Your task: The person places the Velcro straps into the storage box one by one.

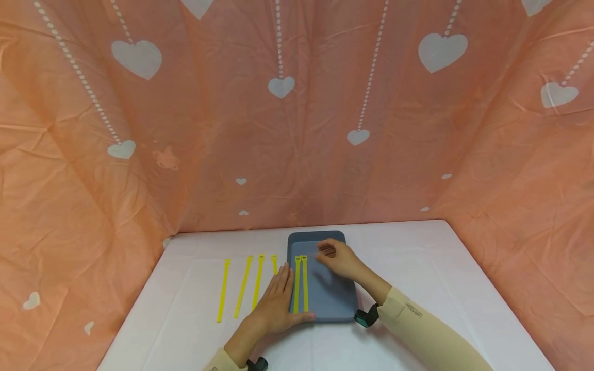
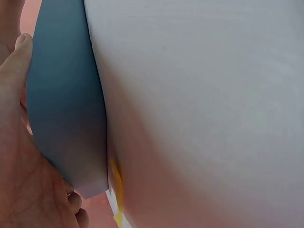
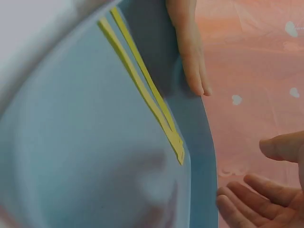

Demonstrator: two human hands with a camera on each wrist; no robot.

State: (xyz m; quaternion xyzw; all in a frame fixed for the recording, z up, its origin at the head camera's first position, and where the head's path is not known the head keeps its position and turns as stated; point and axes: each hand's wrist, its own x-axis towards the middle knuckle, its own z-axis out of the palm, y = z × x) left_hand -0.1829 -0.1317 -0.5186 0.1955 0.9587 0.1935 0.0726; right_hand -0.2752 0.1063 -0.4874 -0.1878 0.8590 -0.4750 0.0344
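Inside the blue tray [image 1: 331, 301], two flat yellow ties [image 1: 300, 283] are laid parallel; the left hand [image 1: 278, 304] is pressed flat against its rim, the right hand [image 1: 341, 259] is held relaxed above.

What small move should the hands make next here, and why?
Probably the right hand, which hovers open over the blue tray, should reach for a yellow strip on the table. Two strips already lie in the tray; the left hand rests at its edge.
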